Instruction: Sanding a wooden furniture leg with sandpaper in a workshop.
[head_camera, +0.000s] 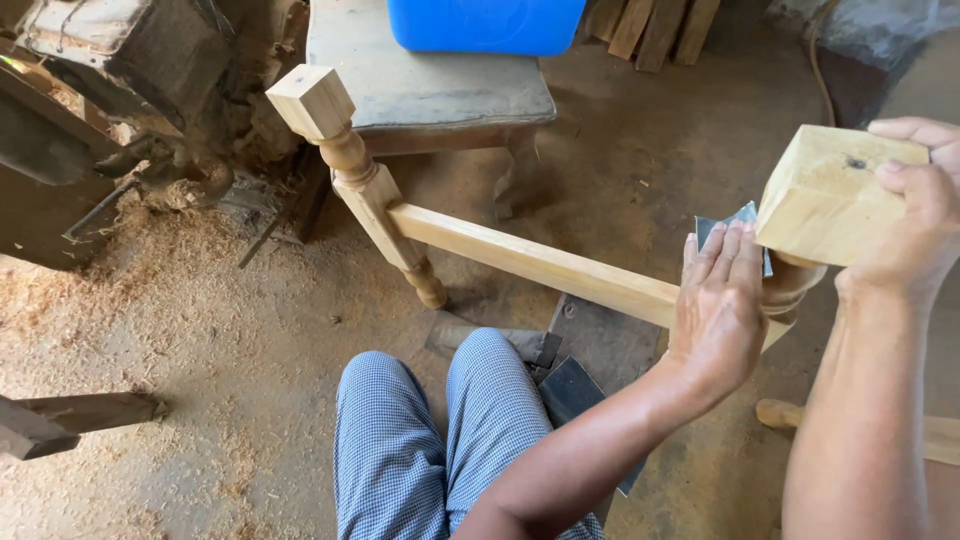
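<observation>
A: On the left, pale turned leg, bare unfinished wood, rail running right, all above the dirt floor.

B: Yep. Left hand presses sandpaper flat against it; right hand grips the square block end.

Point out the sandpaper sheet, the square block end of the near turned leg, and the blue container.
sandpaper sheet (712, 228): head view, on the grey corner above the left hand's fingers.
square block end (822, 190): head view, on its flat pale face.
blue container (485, 22): head view, on its front wall.
</observation>
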